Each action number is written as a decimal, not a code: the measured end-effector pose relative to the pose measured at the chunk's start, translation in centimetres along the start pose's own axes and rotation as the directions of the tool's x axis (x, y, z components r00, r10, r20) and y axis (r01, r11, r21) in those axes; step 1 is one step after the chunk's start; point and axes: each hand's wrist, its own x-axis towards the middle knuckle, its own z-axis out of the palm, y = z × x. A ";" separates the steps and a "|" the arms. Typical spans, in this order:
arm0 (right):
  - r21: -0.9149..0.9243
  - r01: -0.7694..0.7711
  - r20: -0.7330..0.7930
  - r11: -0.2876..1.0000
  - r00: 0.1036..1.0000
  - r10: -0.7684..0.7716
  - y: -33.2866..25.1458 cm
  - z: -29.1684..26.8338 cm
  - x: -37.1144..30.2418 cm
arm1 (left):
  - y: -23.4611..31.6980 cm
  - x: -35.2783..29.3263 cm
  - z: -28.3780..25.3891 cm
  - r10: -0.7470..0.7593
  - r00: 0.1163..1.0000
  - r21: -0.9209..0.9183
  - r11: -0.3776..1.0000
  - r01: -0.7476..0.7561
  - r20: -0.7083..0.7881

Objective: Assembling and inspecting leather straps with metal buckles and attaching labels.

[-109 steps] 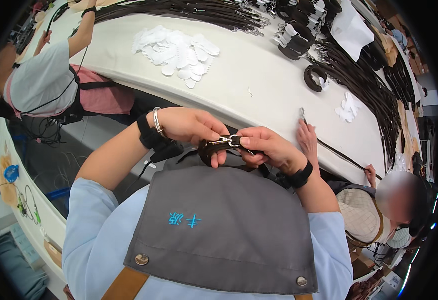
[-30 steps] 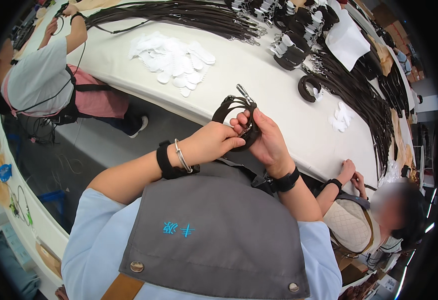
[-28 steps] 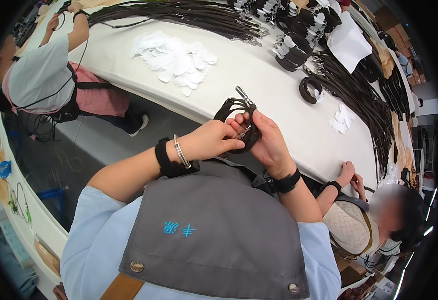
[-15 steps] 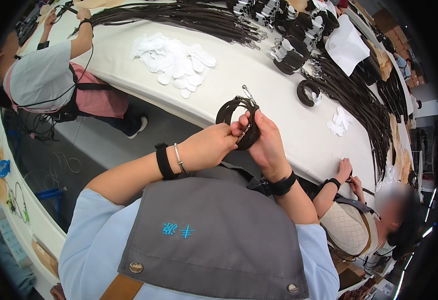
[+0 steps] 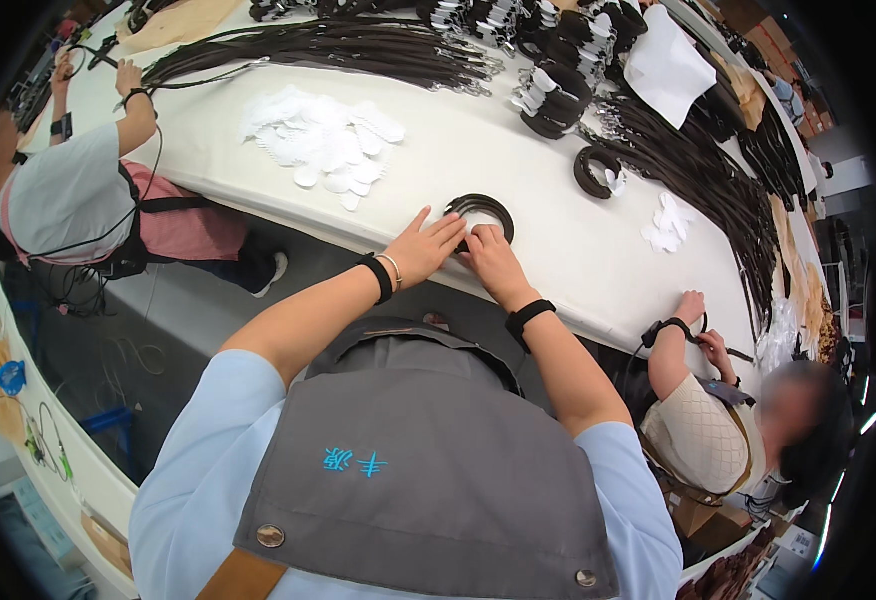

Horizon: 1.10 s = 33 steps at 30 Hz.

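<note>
A dark brown strap wound into a round coil (image 5: 503, 212) lies flat at the near edge of the white table. My left hand (image 5: 424, 250) rests against the coil's left side, fingers stretched out flat. On its near side, the bent fingers of my right hand (image 5: 496, 263) grip the coil's rim, hiding that part of it. The clip seen on the strap before is out of sight. Beyond, to the left, lies a pile of white scalloped tags (image 5: 323, 140).
A smaller coiled strap with a white tag (image 5: 594, 173) and a few loose white tags (image 5: 667, 222) lie to the right. Long dark straps (image 5: 318, 55) and bundled coils (image 5: 555, 98) cover the far side. One co-worker (image 5: 78, 200) stands at left, another (image 5: 703, 425) at right.
The coil has come down from my raised hands onto the table and now lies flat. My left fingers have straightened, and both hands reach farther forward.
</note>
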 end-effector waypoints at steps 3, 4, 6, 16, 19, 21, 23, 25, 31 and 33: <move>-0.004 -0.003 0.001 1.000 1.000 0.003 0.2 -0.5 -0.8 | -0.2 1.2 0.8 0.030 0.998 0.070 0.997 -0.027 -0.046; -0.050 0.020 -0.048 0.999 0.999 -0.023 0.2 -0.7 -1.3 | -0.5 1.6 1.0 0.063 0.995 0.129 0.990 -0.053 -0.074; -0.096 0.032 -0.093 0.995 0.995 -0.041 0.6 -0.9 -2.1 | -1.0 2.1 1.0 0.107 0.986 0.123 0.988 -0.091 -0.125; 0.078 -0.010 -0.064 0.997 0.998 0.015 2.7 -0.4 -2.7 | -0.5 3.5 1.9 0.207 0.952 0.071 0.978 -0.196 -0.224; 0.059 -0.015 -0.124 0.998 0.992 0.023 2.6 -0.8 -2.6 | -0.4 3.8 1.8 0.189 0.958 0.059 0.982 -0.180 -0.215; 0.033 -0.021 -0.177 0.999 0.984 0.026 2.4 -1.3 -2.5 | -0.6 4.1 1.7 0.195 0.960 0.068 0.981 -0.184 -0.204; 0.033 -0.060 -0.157 0.998 0.985 0.065 2.2 -1.7 -2.6 | -0.8 4.2 1.8 0.184 0.960 -0.016 0.981 -0.192 -0.211; 0.064 -0.056 -0.147 0.996 0.987 0.065 2.5 -1.9 -2.4 | -1.4 4.5 1.8 0.182 0.963 -0.077 0.977 -0.200 -0.198; 0.147 -0.037 -0.120 0.989 0.991 0.055 3.7 -1.7 -1.5 | 0.1 5.0 0.2 0.052 0.976 -0.121 0.990 -0.079 -0.212; 0.162 -0.024 -0.115 0.986 0.992 0.043 3.9 -1.4 -1.4 | 2.7 4.5 -0.1 -0.061 0.958 -0.046 0.998 0.050 -0.281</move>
